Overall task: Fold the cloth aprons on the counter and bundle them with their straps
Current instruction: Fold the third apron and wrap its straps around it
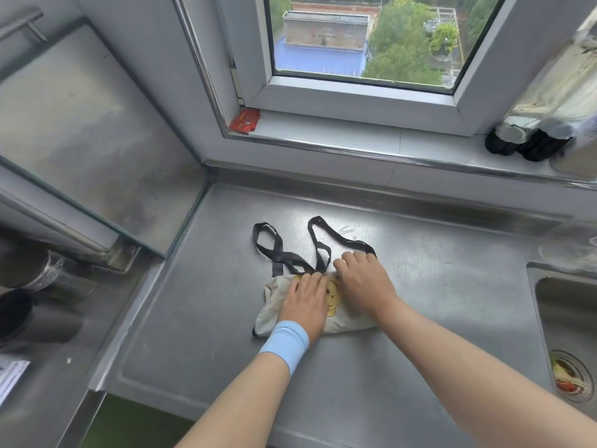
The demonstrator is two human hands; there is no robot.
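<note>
On the steel counter (pixel 193 334) black straps (pixel 281 255) lie in loops behind the folded cream apron (pixel 271 305) — the left hand (pixel 305 302) presses flat on it, fingers straight. The right hand (pixel 363 279) lies on its far right corner, fingers bent over a strap — gripping or not, I cannot tell.

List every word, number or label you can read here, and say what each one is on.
Nothing here can be read.
Red packet: pale print, too blurred.
Apron: yellow cartoon face, partly covered, no words showing.
Building wall outside: dark marks, too small.
Papers at the left edge: blurred.
</note>
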